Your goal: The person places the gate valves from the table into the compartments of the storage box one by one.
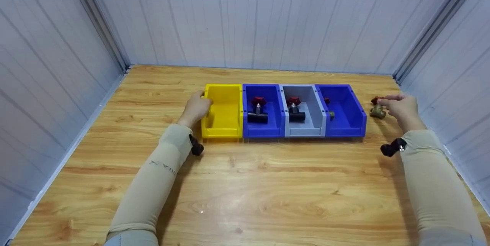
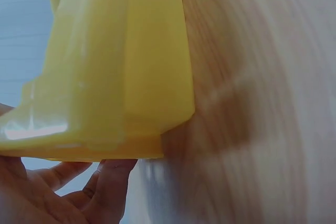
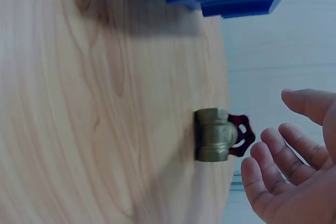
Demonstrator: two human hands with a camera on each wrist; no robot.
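Observation:
My left hand [image 1: 196,109] grips the left side wall of a yellow bin [image 1: 223,133], thumb over the rim and fingers on the outside. The left wrist view shows the outer wall of this yellow bin [image 2: 121,66] with the fingertips against it. On the right, a brass gate valve [image 3: 212,135] with a red handwheel [image 3: 242,136] rests on the table. My right hand [image 1: 402,110] is beside this valve [image 1: 378,112]. In the right wrist view its fingers [image 3: 286,163] are spread from the thumb, around nothing, close to the handwheel.
Right of the yellow bin stand a blue bin [image 1: 264,132], a grey bin [image 1: 305,132] and another blue bin [image 1: 346,132], joined in a row. Black valves with red handwheels lie in the first two; a brass valve [image 1: 331,115] is partly hidden in the last. Panel walls [image 1: 245,20] enclose the table.

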